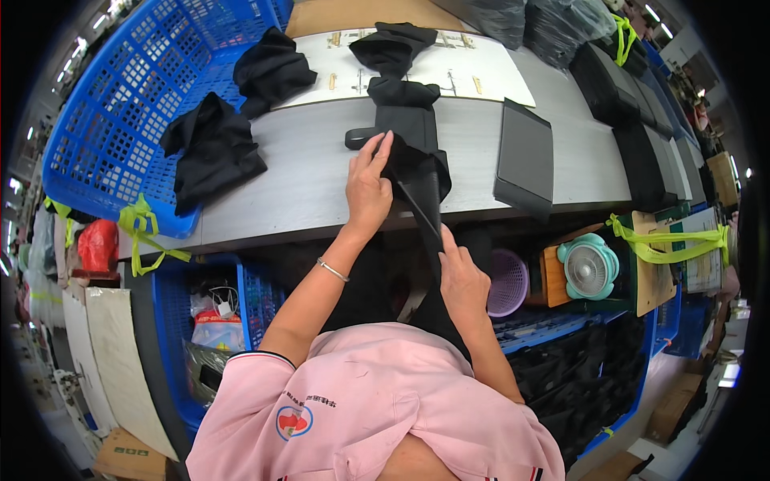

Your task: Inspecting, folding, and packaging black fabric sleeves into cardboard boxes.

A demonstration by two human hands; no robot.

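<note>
We are looking down on a grey worktop (pixel 305 168) and handling a black cloth pouch (pixel 419 178) at its near edge. Our left hand (pixel 367 191) is pressing down on the pouch's left side, fingers stretched along the cloth, its grip holding the fabric flat rather than pinching it. Our right hand (pixel 461 280) is sitting just below the worktop edge, its grip closed on the pouch's lower tip, which is hanging over the edge.

Behind the pouch, more black cloth pieces (pixel 397 68) are lying in a row toward a white board (pixel 473 72) carrying small tan tags. A flat black box (pixel 525 156) is resting to the right. Two more black cloth bundles (pixel 212 148) are draping over the rim of a large blue basket (pixel 112 120) at left, tied with a yellow-green ribbon (pixel 140 228). Below the worktop we are seeing a purple basket (pixel 507 280), a teal fan (pixel 589 268) and a red bag (pixel 98 244).
</note>
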